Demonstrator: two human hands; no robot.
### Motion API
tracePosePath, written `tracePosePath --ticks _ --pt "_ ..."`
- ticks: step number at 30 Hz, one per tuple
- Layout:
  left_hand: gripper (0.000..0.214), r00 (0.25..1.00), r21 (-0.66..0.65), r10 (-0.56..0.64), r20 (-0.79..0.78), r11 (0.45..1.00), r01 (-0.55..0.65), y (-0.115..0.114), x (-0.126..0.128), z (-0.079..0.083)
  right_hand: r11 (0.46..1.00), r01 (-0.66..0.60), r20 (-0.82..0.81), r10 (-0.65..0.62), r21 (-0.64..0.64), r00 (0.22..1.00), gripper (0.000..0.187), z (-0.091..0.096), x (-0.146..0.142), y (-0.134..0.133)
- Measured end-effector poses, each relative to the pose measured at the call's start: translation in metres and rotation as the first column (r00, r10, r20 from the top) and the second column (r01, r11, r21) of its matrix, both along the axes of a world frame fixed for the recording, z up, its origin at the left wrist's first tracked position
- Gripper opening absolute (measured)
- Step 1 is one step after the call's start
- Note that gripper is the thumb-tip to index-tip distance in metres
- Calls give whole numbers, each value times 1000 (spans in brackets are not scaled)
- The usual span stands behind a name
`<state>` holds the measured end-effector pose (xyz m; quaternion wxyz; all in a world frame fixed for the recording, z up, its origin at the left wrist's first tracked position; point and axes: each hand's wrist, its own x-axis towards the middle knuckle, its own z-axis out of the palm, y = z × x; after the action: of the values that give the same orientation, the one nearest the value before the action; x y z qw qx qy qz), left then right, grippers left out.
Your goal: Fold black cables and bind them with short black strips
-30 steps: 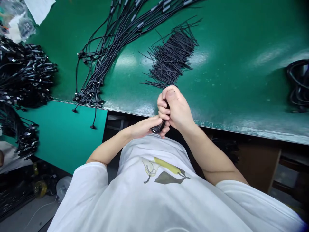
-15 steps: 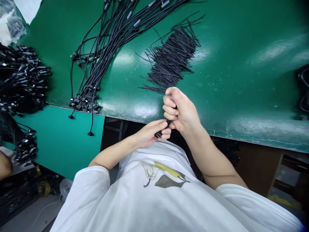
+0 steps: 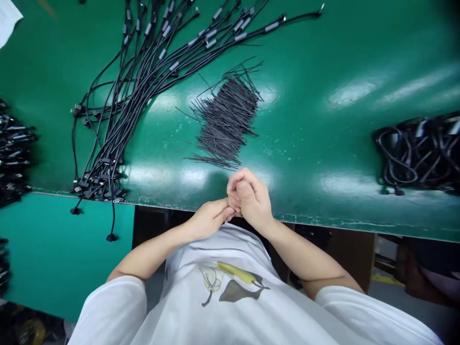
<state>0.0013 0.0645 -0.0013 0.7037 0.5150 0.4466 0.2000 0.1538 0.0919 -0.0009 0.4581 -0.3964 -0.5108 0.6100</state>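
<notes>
Both hands meet at the near edge of the green table [image 3: 323, 143], just in front of my chest. My right hand [image 3: 250, 199] is curled into a fist, thumb on top. My left hand [image 3: 210, 218] pinches its fingertips against the right fist. Whatever they grip is hidden inside the fingers now. A heap of short black ties [image 3: 224, 120] lies on the table just beyond the hands. A long bundle of black cables [image 3: 143, 72] with connector ends runs from the far middle down to the table's front left edge.
Coiled black cables [image 3: 419, 151] lie at the right side of the table. More black cables [image 3: 12, 148] are piled at the left edge. A teal panel [image 3: 53, 249] stands below the table at left. A white sheet [image 3: 7, 17] shows at top left.
The black cable end seen between my fingers earlier is now covered by the closed hands. The hands have drawn tighter together, and the view has shifted right, showing the coiled cables.
</notes>
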Motion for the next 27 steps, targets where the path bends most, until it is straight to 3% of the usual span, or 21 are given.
tracePosePath --ticks 2,3,5,7,9,12,14,16,18,20,22,24,25,27 --pt "47 990 -115 79 116 991 -66 2 -1 -3 983 -161 115 151 83 982 57 -2 21 23" --pt "47 971 -179 163 177 975 -132 3 -3 -4 979 -166 222 138 114 965 61 -4 33 39" --pt "44 899 -285 360 248 914 -287 8 -6 -7 981 -48 494 -52 187 868 54 -14 55 72" --pt "41 832 -363 486 268 851 -380 14 -9 -9 958 -1 712 -213 287 669 37 -26 68 102" --pt "40 802 -427 530 277 815 -391 18 -10 -9 934 -83 813 -256 347 523 23 -35 74 121" --pt "39 777 -473 554 298 793 -383 20 -10 -8 906 -109 839 -327 410 435 14 -33 72 124" --pt "38 760 -471 567 319 790 -392 20 -9 -7 884 -43 812 -407 465 417 12 -23 69 111" --pt "44 747 -461 567 347 797 -390 20 -6 -6 877 -22 783 -416 479 463 12 -11 65 89" --pt "58 747 -439 550 373 814 -380 19 -2 -6 900 -145 772 -259 411 580 12 0 57 62" --pt "63 768 -380 514 383 845 -376 17 2 -8 882 -345 764 -26 321 644 13 7 48 35" --pt "56 814 -255 471 340 879 -403 14 4 -12 825 -458 792 21 331 610 14 11 39 12" --pt "46 876 -66 426 225 904 -422 10 5 -16 740 -498 843 -171 451 509 19 13 33 -1" --pt "42 900 37 410 151 907 -419 8 4 -17 660 -539 841 -295 523 454 22 15 30 -5" --pt "37 922 224 387 23 896 -383 4 4 -19 417 -663 770 -480 622 420 27 19 25 -5"
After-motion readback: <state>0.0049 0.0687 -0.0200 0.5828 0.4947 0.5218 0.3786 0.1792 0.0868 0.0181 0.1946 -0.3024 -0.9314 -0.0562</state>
